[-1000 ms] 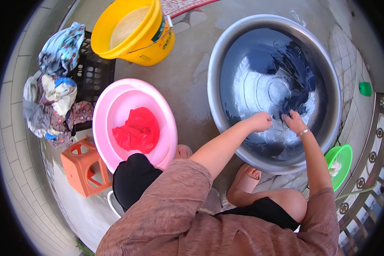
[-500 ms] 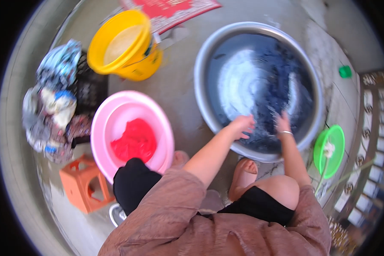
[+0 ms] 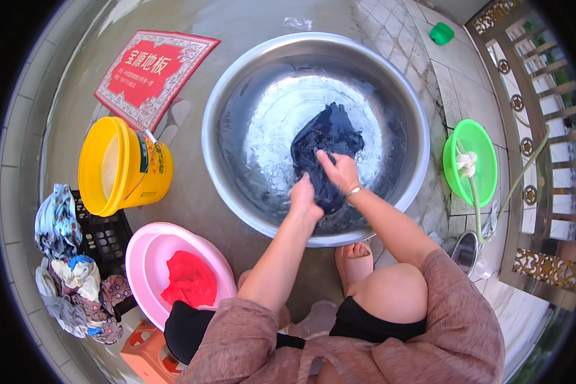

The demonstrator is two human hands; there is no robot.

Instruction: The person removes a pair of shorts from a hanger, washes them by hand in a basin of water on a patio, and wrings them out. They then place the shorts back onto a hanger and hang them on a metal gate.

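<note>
A dark navy wet garment (image 3: 329, 134) is bunched up in the water of a large round metal basin (image 3: 210, 137); its exact kind does not show. My left hand (image 3: 306, 200) is closed on the near-left edge of the cloth. Gripping it from the right side is my right hand (image 3: 340, 171), thumb on top and the other fingers partly hidden by the cloth. A bracelet (image 3: 354, 191) circles my right wrist. The hands are close together, above the near half of the basin.
A pink basin (image 3: 137, 275) with red cloth (image 3: 191, 279), a yellow bucket (image 3: 153, 169) and a clothes pile (image 3: 77, 281) on a black crate stand left, near an orange stool (image 3: 144, 352). Right are a green basin (image 3: 489, 157) with a hose (image 3: 473, 192) and a railing (image 3: 525, 147).
My hands, apart and splashing at the near edge, have come together and gripped the dark cloth, which is gathered up from the spread-out water. The view has turned and shifted.
</note>
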